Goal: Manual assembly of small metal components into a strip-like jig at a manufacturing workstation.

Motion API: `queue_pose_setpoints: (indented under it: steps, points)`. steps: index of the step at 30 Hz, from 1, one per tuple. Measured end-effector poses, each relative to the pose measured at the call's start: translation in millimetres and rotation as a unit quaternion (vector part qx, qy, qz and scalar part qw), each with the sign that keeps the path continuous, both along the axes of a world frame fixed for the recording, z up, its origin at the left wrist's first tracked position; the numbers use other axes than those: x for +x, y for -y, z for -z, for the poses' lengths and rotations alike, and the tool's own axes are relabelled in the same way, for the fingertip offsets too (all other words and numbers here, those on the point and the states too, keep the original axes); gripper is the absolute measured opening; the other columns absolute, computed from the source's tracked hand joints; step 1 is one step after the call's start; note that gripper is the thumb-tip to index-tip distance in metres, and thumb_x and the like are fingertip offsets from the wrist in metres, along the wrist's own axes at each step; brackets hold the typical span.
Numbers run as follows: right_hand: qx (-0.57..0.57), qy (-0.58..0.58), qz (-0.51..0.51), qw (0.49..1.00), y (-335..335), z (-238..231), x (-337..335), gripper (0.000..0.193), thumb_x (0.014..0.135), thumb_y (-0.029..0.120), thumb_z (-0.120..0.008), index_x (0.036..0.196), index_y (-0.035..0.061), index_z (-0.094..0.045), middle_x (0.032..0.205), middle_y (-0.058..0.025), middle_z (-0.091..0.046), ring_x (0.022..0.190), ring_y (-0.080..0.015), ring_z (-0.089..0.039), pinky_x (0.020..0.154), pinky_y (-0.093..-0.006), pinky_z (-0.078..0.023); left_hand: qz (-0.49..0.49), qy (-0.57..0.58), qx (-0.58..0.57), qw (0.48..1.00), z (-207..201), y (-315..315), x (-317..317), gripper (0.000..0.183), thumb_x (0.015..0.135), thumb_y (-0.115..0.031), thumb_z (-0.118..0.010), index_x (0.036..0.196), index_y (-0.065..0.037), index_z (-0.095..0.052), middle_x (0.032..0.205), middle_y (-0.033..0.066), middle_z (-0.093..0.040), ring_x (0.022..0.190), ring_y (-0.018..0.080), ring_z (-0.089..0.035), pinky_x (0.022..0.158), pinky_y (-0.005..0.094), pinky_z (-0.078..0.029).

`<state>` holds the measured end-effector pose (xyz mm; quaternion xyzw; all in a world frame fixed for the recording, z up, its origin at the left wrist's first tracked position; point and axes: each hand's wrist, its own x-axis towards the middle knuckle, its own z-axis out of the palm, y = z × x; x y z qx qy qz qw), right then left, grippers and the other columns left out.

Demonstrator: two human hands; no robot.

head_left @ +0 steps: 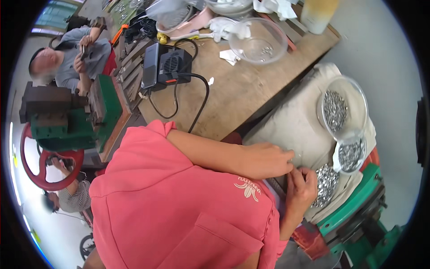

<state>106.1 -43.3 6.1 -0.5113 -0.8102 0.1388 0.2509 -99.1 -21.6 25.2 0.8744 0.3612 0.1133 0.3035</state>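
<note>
My left hand [271,161] is closed, its fingertips pinched together above a pale cloth [286,121]. A tiny shiny glint shows at those fingertips, too small to name. Just below it, my right hand [302,188] has thumb and finger pressed together, and what they hold, if anything, is hidden. The fingertips of both hands nearly meet. Beside my right hand lies a pile of small shiny metal pieces [326,184]. Farther right, a clear plastic tub [363,107] and a smaller clear container [361,163] hold more such pieces.
A wooden table [224,101] carries a black power unit [168,67] with cables, a clear bowl [277,54] and white gloves [221,28]. Green machinery [354,201] stands at the right. At left are a green machine with a red handwheel [74,172] and two other people.
</note>
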Motion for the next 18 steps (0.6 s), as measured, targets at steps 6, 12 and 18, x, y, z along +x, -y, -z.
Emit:
queue_pose_setpoints:
  steps: [6,12,18]
  points:
    - [-0.032,0.005,-0.007,0.999,-8,-7,-8,0.018,0.075,0.007,-0.080,0.091,0.0076,-0.073,0.083,-0.0087,-0.057,0.074,-0.0291,-0.056,0.064,-0.0410,-0.047,-0.071,-0.006,0.052,0.996,4,-10,1,0.014,0.083,-0.013,-0.060,0.085,0.001,-0.057,0.091,0.0145,-0.056,0.079,0.0312,-0.068,0.060,0.0413,-0.059]
    - [-0.010,0.017,-0.025,0.999,-6,-3,-9,0.017,0.077,0.007,-0.079,0.092,0.0081,-0.073,0.084,-0.0085,-0.057,0.074,-0.0298,-0.056,0.065,-0.0420,-0.047,-0.094,0.050,0.060,0.993,13,-9,1,0.014,0.078,-0.011,-0.063,0.081,0.002,-0.062,0.091,0.0197,-0.061,0.073,0.0360,-0.069,0.062,0.0437,-0.058]
    - [0.000,0.027,-0.030,0.999,-6,-4,-8,0.018,0.078,0.006,-0.078,0.095,0.0079,-0.072,0.084,-0.0082,-0.058,0.075,-0.0297,-0.056,0.065,-0.0419,-0.047,-0.104,0.051,0.062,0.991,14,-7,2,0.014,0.077,-0.011,-0.064,0.081,0.002,-0.062,0.091,0.0197,-0.061,0.073,0.0360,-0.069,0.062,0.0439,-0.058]
